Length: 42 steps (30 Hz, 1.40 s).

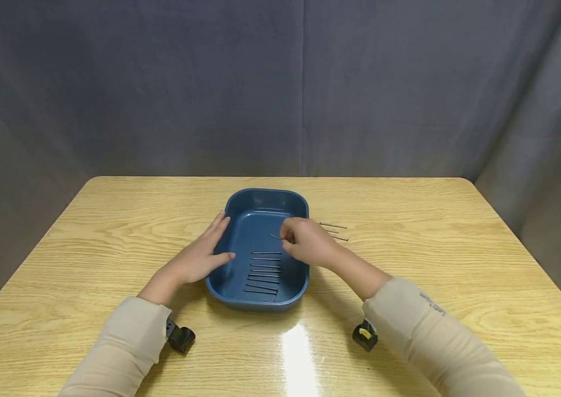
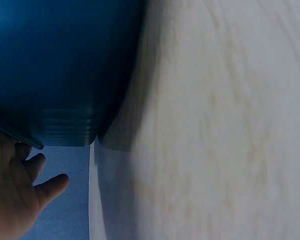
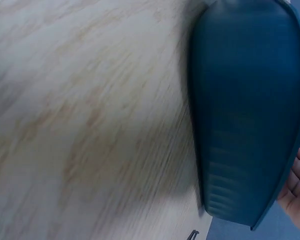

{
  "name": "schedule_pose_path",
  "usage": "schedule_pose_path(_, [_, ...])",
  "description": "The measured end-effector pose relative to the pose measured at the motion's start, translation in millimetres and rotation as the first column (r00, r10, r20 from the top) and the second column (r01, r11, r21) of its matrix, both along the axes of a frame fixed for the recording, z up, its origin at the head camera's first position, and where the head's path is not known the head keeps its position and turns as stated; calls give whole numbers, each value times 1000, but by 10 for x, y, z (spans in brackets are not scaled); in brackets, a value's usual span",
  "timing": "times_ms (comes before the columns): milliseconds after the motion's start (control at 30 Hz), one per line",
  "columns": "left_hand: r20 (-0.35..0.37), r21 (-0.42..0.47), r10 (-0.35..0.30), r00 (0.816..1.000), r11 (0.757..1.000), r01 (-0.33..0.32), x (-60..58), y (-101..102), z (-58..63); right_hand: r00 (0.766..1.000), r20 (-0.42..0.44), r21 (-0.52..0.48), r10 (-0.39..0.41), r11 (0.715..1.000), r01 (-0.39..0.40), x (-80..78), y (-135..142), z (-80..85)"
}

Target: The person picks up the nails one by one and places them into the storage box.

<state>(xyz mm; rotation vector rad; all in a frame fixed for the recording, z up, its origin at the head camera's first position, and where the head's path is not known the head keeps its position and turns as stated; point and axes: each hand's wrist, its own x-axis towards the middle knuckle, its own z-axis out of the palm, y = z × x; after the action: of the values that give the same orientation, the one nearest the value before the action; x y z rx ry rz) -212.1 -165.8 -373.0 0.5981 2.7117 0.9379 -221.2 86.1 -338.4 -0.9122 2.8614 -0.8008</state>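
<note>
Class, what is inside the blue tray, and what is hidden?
A row of nails lies on the floor of the blue tray. The right grip holds another nail over it, covering part of its right side; anything beneath is hidden.

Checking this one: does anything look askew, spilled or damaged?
Slightly: toward the person's end of the row inside the blue, rounded rectangular tray, one thin grey metal nail slants, its right end close to the next nail, while most others lie nearly parallel. No spill or damage is visible.
</note>
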Motion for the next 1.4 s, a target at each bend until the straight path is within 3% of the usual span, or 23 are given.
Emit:
schedule_pose_path(233, [0,-6,0,1000,1000,0,6,3,2,999,-31,23,25,999,-25,-79,-58,-49])
schedule_pose_path(567, [13,-2,28,1000,1000,-28,15,22,-5,999,-20,84,26,996,-25,-163,-155,-88])
schedule_pose_path(733, [8,2,12,1000,1000,-12,14,17,-7,1000,-14,116,28,993,-26,-197,-197,-110])
schedule_pose_path(1400, [9,-4,7,1000,1000,-7,-1,7,20,992,-94,319,85,946,-51,-320,-392,-166])
